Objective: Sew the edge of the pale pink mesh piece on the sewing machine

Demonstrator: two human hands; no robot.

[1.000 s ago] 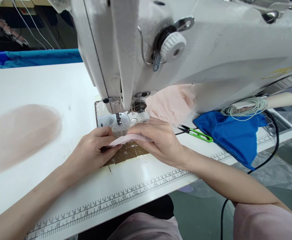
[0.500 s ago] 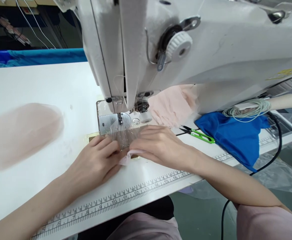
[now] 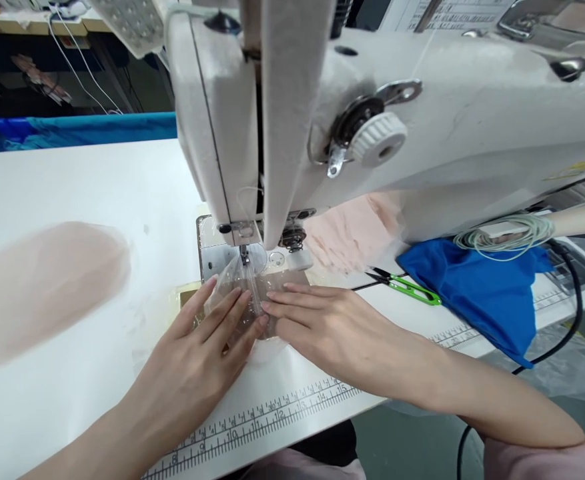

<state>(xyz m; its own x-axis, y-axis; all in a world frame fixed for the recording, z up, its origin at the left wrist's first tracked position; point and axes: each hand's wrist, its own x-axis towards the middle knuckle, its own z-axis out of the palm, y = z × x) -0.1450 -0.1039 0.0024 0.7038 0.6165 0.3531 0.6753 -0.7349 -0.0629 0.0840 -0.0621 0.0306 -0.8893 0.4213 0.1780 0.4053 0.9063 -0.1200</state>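
Observation:
My left hand and my right hand lie flat, fingers spread, on a sheer pale mesh piece just in front of the needle and presser foot of a white sewing machine. The fingertips of both hands meet over the fabric on the metal needle plate. The mesh reaches up to the needle. A pink folded part of the piece is hidden under my hands.
A pile of sheer pink mesh lies on the white table at the left. Green thread snips, blue cloth and a coiled cord sit to the right under the machine arm. A printed ruler runs along the table's front edge.
Both hands went from pinching a pink folded piece to lying flat and spread on the mesh, pushed closer to the needle. The camera tilted up slightly.

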